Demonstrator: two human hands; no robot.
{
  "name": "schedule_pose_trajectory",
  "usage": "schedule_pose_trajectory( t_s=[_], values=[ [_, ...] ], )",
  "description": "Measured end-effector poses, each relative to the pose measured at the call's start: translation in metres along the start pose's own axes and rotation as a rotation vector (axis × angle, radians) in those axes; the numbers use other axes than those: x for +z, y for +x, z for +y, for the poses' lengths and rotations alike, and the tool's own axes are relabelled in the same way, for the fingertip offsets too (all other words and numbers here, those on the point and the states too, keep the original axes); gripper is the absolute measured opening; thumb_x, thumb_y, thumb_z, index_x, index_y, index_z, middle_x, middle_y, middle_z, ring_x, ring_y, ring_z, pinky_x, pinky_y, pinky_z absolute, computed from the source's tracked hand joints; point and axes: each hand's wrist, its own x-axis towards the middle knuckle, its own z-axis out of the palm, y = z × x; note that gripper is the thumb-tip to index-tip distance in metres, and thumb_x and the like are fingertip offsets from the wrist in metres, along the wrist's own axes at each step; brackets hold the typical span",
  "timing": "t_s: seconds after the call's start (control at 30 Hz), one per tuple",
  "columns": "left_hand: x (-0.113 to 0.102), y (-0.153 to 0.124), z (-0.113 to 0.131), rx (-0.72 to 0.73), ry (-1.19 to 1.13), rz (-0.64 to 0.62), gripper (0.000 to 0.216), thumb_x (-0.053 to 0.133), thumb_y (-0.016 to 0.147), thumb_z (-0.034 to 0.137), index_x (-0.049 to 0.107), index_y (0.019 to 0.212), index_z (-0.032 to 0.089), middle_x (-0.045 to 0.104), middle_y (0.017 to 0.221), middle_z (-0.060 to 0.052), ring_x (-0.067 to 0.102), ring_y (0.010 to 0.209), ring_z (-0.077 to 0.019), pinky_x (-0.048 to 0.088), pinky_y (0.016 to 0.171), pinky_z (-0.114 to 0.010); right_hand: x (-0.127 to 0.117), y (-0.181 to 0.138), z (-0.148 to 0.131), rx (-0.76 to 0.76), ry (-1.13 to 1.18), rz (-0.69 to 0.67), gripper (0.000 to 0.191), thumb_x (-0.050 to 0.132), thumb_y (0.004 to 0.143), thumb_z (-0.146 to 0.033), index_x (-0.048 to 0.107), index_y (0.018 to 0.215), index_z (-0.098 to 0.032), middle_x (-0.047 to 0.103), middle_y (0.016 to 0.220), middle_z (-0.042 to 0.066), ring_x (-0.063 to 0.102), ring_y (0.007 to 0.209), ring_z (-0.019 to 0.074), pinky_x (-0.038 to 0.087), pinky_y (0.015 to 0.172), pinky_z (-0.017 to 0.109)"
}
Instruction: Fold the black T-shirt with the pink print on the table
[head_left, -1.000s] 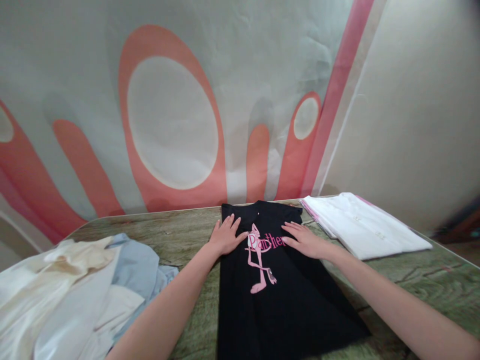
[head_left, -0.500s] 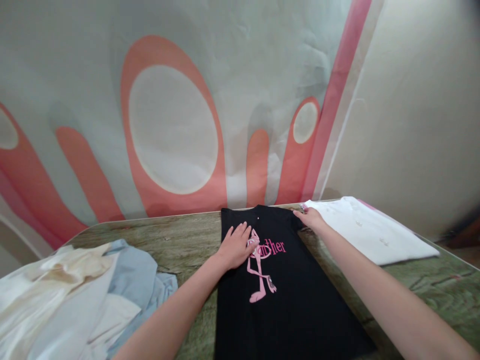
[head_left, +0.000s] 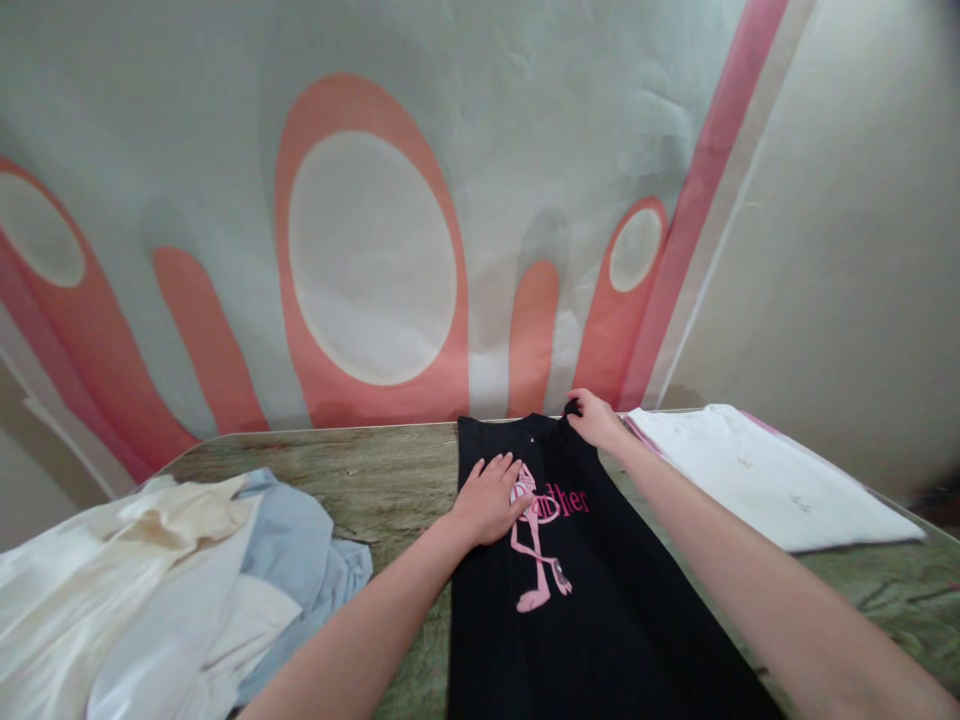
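A black T-shirt (head_left: 592, 620) with a pink cartoon figure and pink lettering lies before me on the table, its left side folded under or out of sight. My left hand (head_left: 491, 500) rests flat on the chest print, fingers spread, covering part of the figure and letters. At the far right shoulder, my right hand (head_left: 592, 415) pinches the black sleeve and holds it lifted off the table. The shirt's lower end runs out of view at the bottom.
Crumpled cream, white and light blue clothes (head_left: 150, 590) are heaped on the left. A folded white garment (head_left: 765, 480) lies at the right with a pink edge behind it. The wood-patterned table (head_left: 352, 465) meets a printed wall backdrop (head_left: 480, 130).
My right hand has raised the sleeve and brought it inward, toward the collar. My left hand stays pressed on the print. The whole view has shifted slightly.
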Motion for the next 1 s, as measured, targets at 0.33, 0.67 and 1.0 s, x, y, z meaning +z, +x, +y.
schedule_pose_trajectory(
  t_s=[0.33, 0.67, 1.0],
  values=[
    [-0.005, 0.000, 0.002, -0.002, 0.033, 0.037, 0.054, 0.023, 0.090, 0.049, 0.038, 0.130, 0.017, 0.036, 0.138, -0.010, 0.027, 0.129, -0.0226, 0.020, 0.105, -0.040, 0.055, -0.011, -0.084, -0.106, 0.030, -0.209, 0.039, 0.055, 0.077, -0.012, 0.051, 0.115, -0.007, 0.059, 0.114, 0.017, 0.052, 0.109, 0.0261, 0.038, 0.094, 0.036],
    [-0.007, 0.003, -0.006, -0.053, -0.135, 0.133, 0.039, 0.031, 0.090, 0.042, 0.049, 0.116, 0.017, 0.054, 0.118, -0.009, 0.047, 0.112, -0.0212, 0.032, 0.098, -0.037, -0.015, -0.073, -0.031, -0.048, 0.307, -0.390, 0.030, 0.051, 0.081, -0.026, 0.053, 0.108, -0.014, 0.062, 0.102, 0.011, 0.062, 0.072, 0.0146, 0.050, 0.057, 0.024],
    [-0.019, 0.094, -0.024, -0.146, -0.195, 0.152, 0.032, 0.046, 0.086, 0.032, 0.050, 0.114, 0.016, 0.054, 0.117, -0.010, 0.048, 0.110, -0.0203, 0.036, 0.094, -0.032, -0.095, -0.231, -0.023, -0.042, 0.154, -0.632, 0.024, 0.056, 0.077, -0.039, 0.055, 0.095, -0.022, 0.061, 0.084, 0.002, 0.056, 0.072, 0.0160, 0.046, 0.064, 0.027]
  ],
)
